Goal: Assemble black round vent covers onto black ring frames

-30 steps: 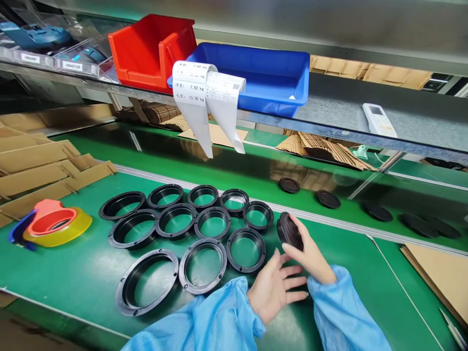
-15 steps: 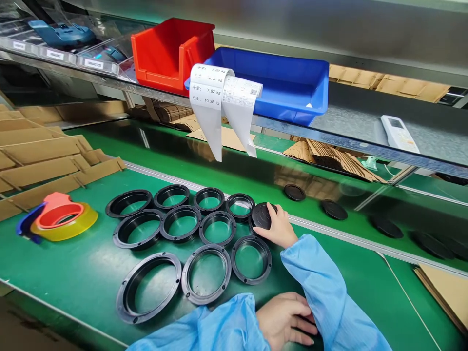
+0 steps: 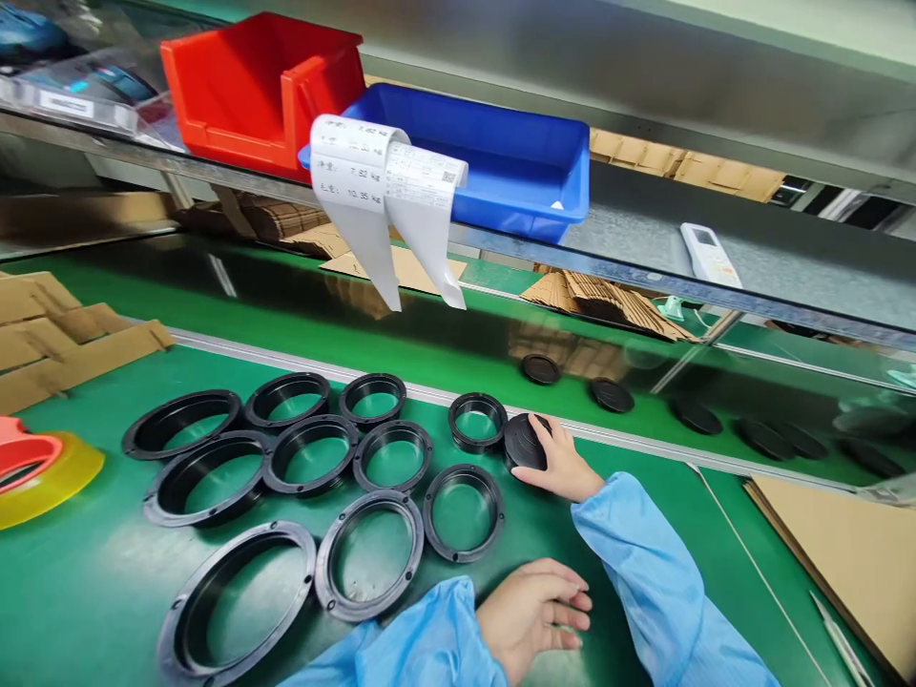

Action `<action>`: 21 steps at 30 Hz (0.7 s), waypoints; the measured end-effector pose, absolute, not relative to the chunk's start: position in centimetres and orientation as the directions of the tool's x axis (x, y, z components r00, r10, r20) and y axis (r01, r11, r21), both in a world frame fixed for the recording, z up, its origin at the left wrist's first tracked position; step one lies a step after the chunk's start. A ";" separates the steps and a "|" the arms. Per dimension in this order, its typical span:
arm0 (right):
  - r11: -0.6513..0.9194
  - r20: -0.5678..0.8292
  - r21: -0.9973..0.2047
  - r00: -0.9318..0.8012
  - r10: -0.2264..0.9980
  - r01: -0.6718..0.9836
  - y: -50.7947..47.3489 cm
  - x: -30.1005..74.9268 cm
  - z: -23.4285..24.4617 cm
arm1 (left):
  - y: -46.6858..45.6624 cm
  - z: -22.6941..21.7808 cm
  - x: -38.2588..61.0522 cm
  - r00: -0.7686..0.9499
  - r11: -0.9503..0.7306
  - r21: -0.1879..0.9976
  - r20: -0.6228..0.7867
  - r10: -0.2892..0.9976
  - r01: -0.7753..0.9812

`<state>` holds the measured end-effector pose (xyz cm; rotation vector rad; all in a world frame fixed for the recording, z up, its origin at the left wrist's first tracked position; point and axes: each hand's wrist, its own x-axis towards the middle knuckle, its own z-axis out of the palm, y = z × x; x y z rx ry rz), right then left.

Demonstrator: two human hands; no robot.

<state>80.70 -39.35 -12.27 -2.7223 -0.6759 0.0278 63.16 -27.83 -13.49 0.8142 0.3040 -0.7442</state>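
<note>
One ridged disc [image 3: 522, 443] in right hand [image 3: 564, 464]

The left sleeve [image 3: 422, 641] and right sleeve [image 3: 665, 592] are both showing light blue, loosely cut and faintly glossy; soft creases are running across them; the cuffs [image 3: 598, 504] are puckering; the left hand [image 3: 530, 611] and right hand [image 3: 560, 464] are showing bare.

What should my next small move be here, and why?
I'd probably bring your left hand up to steady the black disc. Only your right hand holds it, with the thumb on its near side, and a black ring sits close beside it. Your left hand looks empty, so it seems available to help.
</note>
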 end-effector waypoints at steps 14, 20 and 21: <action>-0.716 0.251 -0.417 0.828 0.501 0.560 -46.6 74.6 -13.2 | -27.3 -13.0 64.1 0.905 0.274 0.878 -0.316 -0.284 0.393; -0.738 0.268 -0.431 0.855 0.444 0.519 -48.8 72.4 -13.5 | -27.0 -12.6 64.1 0.953 0.346 0.892 -0.303 -0.026 0.293; -0.759 0.249 -0.416 0.865 0.436 0.502 -49.1 72.1 -13.6 | -27.0 -12.5 64.1 0.952 0.342 0.893 -0.305 -0.013 0.291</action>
